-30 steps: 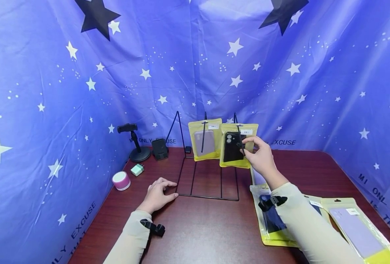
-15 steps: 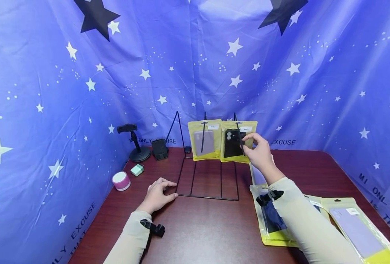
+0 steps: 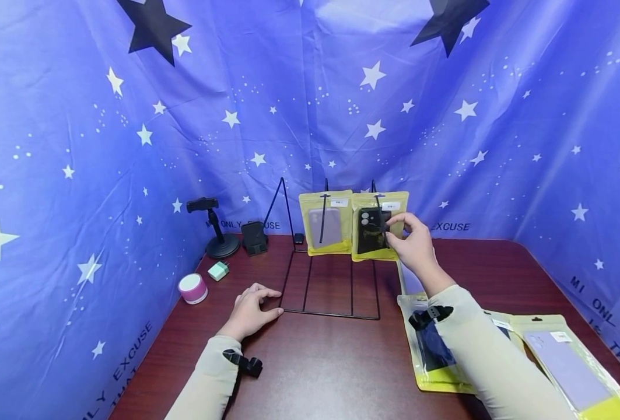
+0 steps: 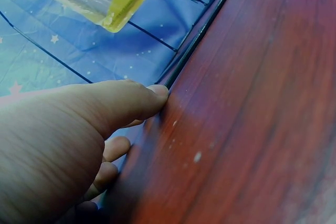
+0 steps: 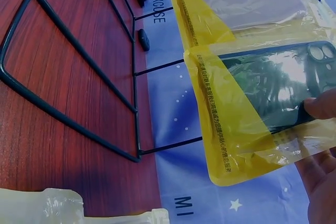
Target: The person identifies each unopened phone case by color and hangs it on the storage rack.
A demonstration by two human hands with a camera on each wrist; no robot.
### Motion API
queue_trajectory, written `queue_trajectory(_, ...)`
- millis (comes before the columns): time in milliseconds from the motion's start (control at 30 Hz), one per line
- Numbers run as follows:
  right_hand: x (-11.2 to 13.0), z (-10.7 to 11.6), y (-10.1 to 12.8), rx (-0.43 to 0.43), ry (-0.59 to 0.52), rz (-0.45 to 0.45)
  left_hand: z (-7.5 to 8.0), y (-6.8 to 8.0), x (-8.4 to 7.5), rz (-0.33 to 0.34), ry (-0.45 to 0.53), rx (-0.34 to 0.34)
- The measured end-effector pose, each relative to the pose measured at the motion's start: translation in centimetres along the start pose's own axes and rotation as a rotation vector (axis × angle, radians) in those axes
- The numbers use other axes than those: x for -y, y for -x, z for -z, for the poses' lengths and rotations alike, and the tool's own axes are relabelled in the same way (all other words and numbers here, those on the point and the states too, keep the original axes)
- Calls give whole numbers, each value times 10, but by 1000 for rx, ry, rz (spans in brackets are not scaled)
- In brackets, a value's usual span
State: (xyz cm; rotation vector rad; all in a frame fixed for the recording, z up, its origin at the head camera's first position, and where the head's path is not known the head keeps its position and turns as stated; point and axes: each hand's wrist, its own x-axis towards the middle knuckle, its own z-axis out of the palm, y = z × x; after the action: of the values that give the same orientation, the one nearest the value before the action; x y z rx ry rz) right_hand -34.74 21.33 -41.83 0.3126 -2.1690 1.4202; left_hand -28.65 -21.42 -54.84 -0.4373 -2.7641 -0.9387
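Observation:
A black wire display rack [image 3: 330, 315] stands on the table. My left hand [image 3: 249, 312] holds its near left base corner, thumb and fingers at the wire; in the left wrist view the thumb lies on the black wire [image 4: 191, 53]. On the right hook hangs a yellow-edged pouch with a black phone case [image 3: 368, 233] in it. My right hand [image 3: 416, 251] pinches the pouch's right side; the right wrist view shows the thumb [image 5: 320, 106] on the front and fingers behind. Beside it, a pouch with a lilac phone case [image 3: 326, 226] hangs from the middle hook.
More bagged phone cases lie at the right, including a dark blue one [image 3: 433, 350] and a lilac one [image 3: 567, 367]. At the left are a black phone stand [image 3: 222, 245], a black holder [image 3: 254, 236], a mint charger [image 3: 218, 270] and a pink-and-white round item [image 3: 192, 288].
The pouch with the black phone case has shifted slightly up and back along the hook, level with the lilac one. My right hand moved slightly with it; the left hand stayed put.

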Motion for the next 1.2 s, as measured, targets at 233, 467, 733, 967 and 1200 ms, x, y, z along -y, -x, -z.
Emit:
queue_trajectory(233, 2, 1, 2, -32, 38, 15, 0, 0, -1, 7, -4, 5)
queue_trajectory(467, 0, 2, 4, -46, 48, -4, 0, 1, -1, 13, -8, 7)
queue_trajectory(733, 0, 4, 4, -32, -17, -7, 0, 0, -1, 10, -7, 4)
queue_trajectory(967, 1, 10, 7, -43, -24, -15, 0, 0, -1, 4, -6, 2)
queue_trajectory(1200, 8, 23, 11, -48, -122, 17, 0, 0, -1, 12, -9, 9)
